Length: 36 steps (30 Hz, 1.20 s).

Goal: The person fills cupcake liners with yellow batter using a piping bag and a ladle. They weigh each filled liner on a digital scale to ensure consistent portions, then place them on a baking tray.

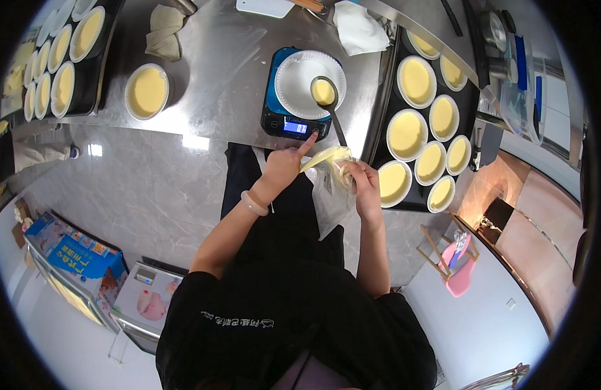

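Observation:
My left hand reaches to the front of a black-and-blue digital kitchen scale, its index finger on a button beside the lit display. The other fingers are curled and hidden beneath the hand. Gathered in my right hand is a clear plastic piping bag with yellow batter in its narrow part, which reaches to my left hand. On the scale stands a white fluted paper cup. A dark ladle lies over the cup's right side, yellow batter in its bowl; its handle ends behind the bag.
To the right, a black baking tray bears several batter-filled paper cups. Another loaded tray is at far left. One filled cup stands alone on the steel table. Cloths lie at the back.

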Available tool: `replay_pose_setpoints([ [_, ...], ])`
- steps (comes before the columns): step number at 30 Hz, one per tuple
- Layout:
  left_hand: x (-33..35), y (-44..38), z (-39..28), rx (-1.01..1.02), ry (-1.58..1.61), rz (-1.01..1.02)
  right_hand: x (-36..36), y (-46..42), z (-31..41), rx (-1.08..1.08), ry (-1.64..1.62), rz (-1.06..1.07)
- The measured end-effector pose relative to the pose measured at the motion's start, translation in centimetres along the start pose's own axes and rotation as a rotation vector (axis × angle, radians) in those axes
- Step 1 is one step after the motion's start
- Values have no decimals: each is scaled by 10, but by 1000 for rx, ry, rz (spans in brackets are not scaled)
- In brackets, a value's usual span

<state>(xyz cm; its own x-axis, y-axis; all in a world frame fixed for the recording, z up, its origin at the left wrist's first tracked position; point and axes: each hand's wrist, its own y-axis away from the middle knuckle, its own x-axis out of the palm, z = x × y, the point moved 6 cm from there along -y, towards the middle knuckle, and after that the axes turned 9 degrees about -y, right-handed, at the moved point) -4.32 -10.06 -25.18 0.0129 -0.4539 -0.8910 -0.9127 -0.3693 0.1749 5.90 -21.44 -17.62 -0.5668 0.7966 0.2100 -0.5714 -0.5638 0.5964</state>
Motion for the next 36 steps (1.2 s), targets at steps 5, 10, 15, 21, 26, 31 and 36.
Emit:
replay_pose_setpoints([
  [5, 2, 2, 1, 5, 10, -61, 2, -1, 3, 8, -18, -5],
  [10, 3, 2, 2, -1, 24, -61, -2, -4, -2, 31, -68, 0],
  [15, 9, 1, 3, 3, 32, -47, -3, -4, -5, 46, -69, 13],
  [21, 4, 0, -1, -36, 35, 56, -3, -5, -4, 52, -76, 7],
  [26, 5, 1, 1, -23, 40, 1, -6, -7, -7, 42, -59, 4],
  [31, 6, -3, 1, -23, -1, 37, -6, -8, -7, 38, -69, -2],
  [36, 5, -1, 2, -12, -24, 61, -4, -8, -5, 39, -60, -5],
])
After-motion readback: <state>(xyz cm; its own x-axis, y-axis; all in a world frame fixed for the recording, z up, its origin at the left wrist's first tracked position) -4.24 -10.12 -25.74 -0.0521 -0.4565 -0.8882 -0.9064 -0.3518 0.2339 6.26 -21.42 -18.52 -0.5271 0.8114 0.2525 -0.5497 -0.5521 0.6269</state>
